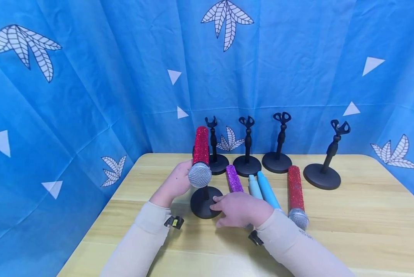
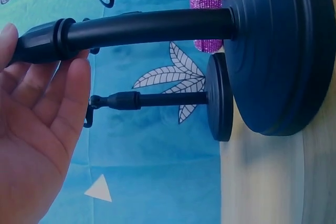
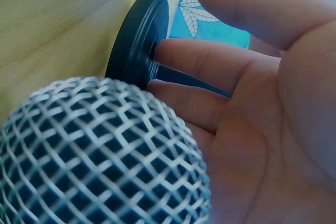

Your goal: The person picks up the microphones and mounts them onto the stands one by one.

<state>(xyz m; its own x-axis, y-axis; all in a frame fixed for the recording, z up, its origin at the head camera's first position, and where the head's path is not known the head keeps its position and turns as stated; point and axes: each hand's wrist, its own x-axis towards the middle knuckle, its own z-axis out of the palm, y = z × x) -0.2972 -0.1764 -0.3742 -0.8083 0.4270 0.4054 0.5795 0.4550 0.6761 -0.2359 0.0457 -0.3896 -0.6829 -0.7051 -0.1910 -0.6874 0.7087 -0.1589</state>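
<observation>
A red glitter microphone (image 1: pixel 201 146) with a silver mesh head rests on top of a black desk microphone stand (image 1: pixel 206 207), head toward me. My left hand (image 1: pixel 176 181) grips the upper part of that stand; in the left wrist view, fingers and thumb are round the collar of its post (image 2: pixel 152 29). With nearly straight fingers, my right hand (image 1: pixel 241 209) touches the round base (image 3: pixel 139 40). A purple glitter microphone (image 1: pixel 233 179) lies partly hidden under the right hand. In the right wrist view a mesh microphone head (image 3: pixel 105 156) stands close before the palm.
Behind are several stands with unfilled clips, the rightmost stand (image 1: pixel 322 175) apart. A pale teal microphone (image 1: pixel 255 187), a blue microphone (image 1: pixel 267 190) and another red microphone (image 1: pixel 295 188) lie on the wooden table (image 1: pixel 359 223). A blue curtain (image 1: pixel 279 69) hangs behind.
</observation>
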